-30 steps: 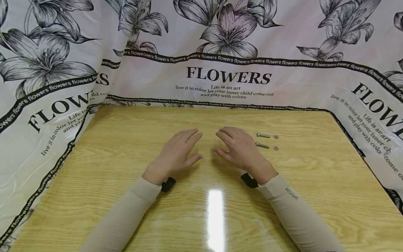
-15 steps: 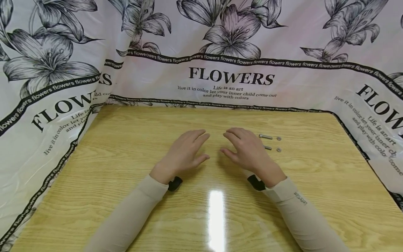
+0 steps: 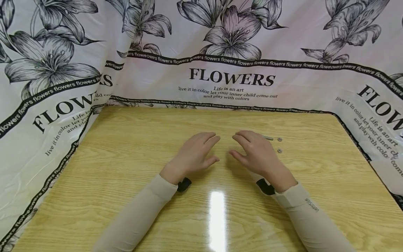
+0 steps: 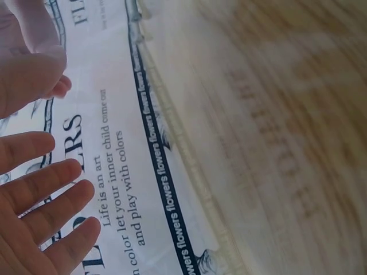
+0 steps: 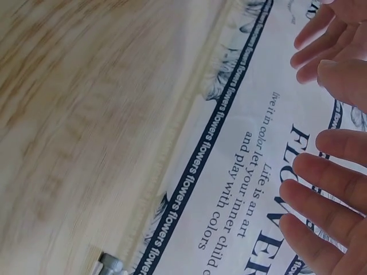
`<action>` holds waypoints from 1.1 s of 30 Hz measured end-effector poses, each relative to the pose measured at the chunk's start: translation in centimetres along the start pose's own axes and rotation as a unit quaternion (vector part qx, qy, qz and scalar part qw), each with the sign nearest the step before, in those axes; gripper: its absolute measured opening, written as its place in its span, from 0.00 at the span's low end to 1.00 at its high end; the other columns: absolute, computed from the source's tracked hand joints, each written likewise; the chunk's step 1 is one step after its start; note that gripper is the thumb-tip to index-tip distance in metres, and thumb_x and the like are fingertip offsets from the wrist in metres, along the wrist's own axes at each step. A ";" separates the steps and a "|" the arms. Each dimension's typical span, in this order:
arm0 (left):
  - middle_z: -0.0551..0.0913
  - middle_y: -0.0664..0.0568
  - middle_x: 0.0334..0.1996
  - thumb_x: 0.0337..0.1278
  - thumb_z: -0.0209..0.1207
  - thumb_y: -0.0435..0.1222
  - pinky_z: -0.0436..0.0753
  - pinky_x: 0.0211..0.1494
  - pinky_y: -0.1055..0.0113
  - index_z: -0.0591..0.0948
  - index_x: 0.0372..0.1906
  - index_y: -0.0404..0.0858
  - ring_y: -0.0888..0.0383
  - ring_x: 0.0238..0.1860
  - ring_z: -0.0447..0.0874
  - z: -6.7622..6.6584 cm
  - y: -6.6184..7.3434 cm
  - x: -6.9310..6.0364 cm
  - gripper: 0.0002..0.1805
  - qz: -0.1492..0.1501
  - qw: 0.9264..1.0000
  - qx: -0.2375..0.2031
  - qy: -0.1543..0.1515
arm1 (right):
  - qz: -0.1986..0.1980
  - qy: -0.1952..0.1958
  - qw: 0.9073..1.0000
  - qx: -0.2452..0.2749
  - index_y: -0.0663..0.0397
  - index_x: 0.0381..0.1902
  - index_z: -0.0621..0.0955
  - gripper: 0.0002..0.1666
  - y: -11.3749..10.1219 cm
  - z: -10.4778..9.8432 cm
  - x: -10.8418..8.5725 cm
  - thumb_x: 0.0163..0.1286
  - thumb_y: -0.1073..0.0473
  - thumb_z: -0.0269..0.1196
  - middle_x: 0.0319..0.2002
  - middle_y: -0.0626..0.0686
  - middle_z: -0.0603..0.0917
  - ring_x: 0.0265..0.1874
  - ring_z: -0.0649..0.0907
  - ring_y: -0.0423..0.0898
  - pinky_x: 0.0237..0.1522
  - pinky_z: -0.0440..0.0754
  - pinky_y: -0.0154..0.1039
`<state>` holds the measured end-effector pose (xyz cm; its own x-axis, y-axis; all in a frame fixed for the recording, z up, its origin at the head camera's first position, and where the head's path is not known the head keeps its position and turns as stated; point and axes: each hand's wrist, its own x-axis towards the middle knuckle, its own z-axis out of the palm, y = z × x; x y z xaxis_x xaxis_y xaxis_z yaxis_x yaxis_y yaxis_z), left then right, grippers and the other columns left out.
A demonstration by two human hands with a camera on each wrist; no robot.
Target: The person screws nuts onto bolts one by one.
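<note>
My left hand [image 3: 196, 153] hovers above the wooden table with loosely bent fingers and nothing in its grasp. Facing it across a small gap is my right hand [image 3: 257, 152], likewise relaxed and holding nothing. Just past the right hand lies a metal bolt [image 3: 268, 138], its head end covered by that hand. Two small nuts [image 3: 280, 139] sit to the right of it, one nearer me than the other. A second bolt seen earlier is hidden behind the right hand. At the bottom of the right wrist view a bolt head [image 5: 112, 262] shows, cut off by the frame.
The light wooden table [image 3: 126, 140] reflects a bright strip of light near its front. A white flower-printed cloth [image 3: 151, 77] with lettering hangs at the back and both sides. Each wrist carries a dark strap [image 3: 266, 186].
Both hands have drifted right across the table, keeping a gap between them. The right hand now covers one bolt and part of the other. The bolts and nuts appear to stay in place.
</note>
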<state>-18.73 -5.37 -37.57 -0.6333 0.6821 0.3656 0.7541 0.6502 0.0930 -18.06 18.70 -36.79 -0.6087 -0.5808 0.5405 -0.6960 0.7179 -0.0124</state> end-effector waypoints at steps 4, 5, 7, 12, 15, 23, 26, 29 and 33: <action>0.72 0.45 0.62 0.57 0.63 0.51 0.63 0.68 0.60 0.70 0.65 0.37 0.50 0.63 0.69 0.3 0.3 0.4 0.36 0.000 1.000 0.002 -0.002 | -0.005 0.006 1.000 0.004 0.63 0.49 0.81 0.28 0.3 -0.2 -0.3 0.56 0.49 0.71 0.48 0.59 0.82 0.48 0.81 0.56 0.50 0.78 0.51; 0.72 0.45 0.62 0.57 0.63 0.51 0.63 0.68 0.60 0.70 0.65 0.37 0.50 0.63 0.69 0.3 0.4 0.5 0.36 0.001 1.000 0.001 -0.003 | -0.005 0.008 1.000 0.005 0.63 0.48 0.81 0.28 0.4 -0.3 -0.4 0.56 0.49 0.71 0.48 0.59 0.82 0.48 0.81 0.56 0.50 0.78 0.51; 0.72 0.45 0.62 0.57 0.63 0.51 0.63 0.68 0.60 0.70 0.66 0.37 0.50 0.63 0.69 0.4 0.6 0.7 0.36 0.003 1.000 0.000 -0.004 | -0.006 0.007 1.000 0.003 0.63 0.48 0.81 0.28 0.5 -0.4 -0.6 0.57 0.49 0.70 0.47 0.59 0.82 0.48 0.81 0.56 0.50 0.78 0.51; 0.71 0.46 0.63 0.58 0.62 0.52 0.63 0.68 0.61 0.69 0.66 0.38 0.51 0.63 0.69 0.5 1.1 1.1 0.36 0.002 1.000 0.001 -0.015 | -0.003 0.003 1.000 -0.001 0.62 0.48 0.81 0.27 0.7 -0.7 -1.2 0.57 0.48 0.69 0.47 0.59 0.82 0.48 0.81 0.56 0.50 0.78 0.51; 0.71 0.46 0.63 0.58 0.62 0.52 0.63 0.68 0.61 0.69 0.66 0.39 0.51 0.64 0.69 0.6 1.4 1.3 0.36 0.000 1.000 -0.001 -0.020 | 0.000 0.004 1.000 -0.007 0.62 0.48 0.81 0.27 1.0 -0.8 -1.7 0.57 0.48 0.69 0.47 0.59 0.82 0.47 0.81 0.57 0.48 0.79 0.51; 0.70 0.47 0.64 0.60 0.60 0.53 0.65 0.68 0.61 0.67 0.68 0.40 0.52 0.65 0.67 0.7 1.9 1.9 0.36 -0.005 0.999 -0.013 -0.037 | 0.002 0.014 1.000 -0.020 0.63 0.47 0.81 0.27 1.8 -1.2 -2.7 0.59 0.46 0.67 0.46 0.60 0.83 0.45 0.81 0.58 0.47 0.79 0.53; 0.69 0.47 0.65 0.61 0.59 0.53 0.66 0.67 0.61 0.67 0.68 0.40 0.53 0.65 0.67 0.8 2.1 2.2 0.35 -0.007 0.999 -0.020 -0.042 | 0.008 0.013 1.000 -0.024 0.63 0.47 0.81 0.27 2.1 -1.5 -2.9 0.59 0.47 0.68 0.46 0.60 0.82 0.46 0.81 0.59 0.46 0.79 0.54; 0.69 0.48 0.65 0.61 0.58 0.53 0.66 0.67 0.62 0.66 0.69 0.41 0.53 0.65 0.66 1.1 2.2 2.4 0.35 -0.008 0.999 -0.024 -0.045 | 0.013 0.009 1.000 -0.025 0.63 0.48 0.81 0.28 2.2 -1.8 -3.0 0.57 0.47 0.68 0.46 0.60 0.82 0.46 0.81 0.58 0.45 0.79 0.54; 0.70 0.49 0.64 0.62 0.58 0.53 0.67 0.66 0.63 0.67 0.68 0.41 0.54 0.64 0.67 1.4 2.4 2.9 0.35 -0.004 0.999 -0.030 -0.045 | 0.017 0.006 1.000 -0.025 0.62 0.49 0.80 0.29 2.5 -2.1 -3.2 0.55 0.48 0.69 0.47 0.59 0.82 0.45 0.82 0.58 0.47 0.79 0.54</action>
<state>-18.97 -1.38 -37.61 -0.6497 0.7069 0.2795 0.7568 0.6359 0.1511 -17.05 23.13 -36.75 -0.6275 -0.5508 0.5503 -0.6547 0.7558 0.0098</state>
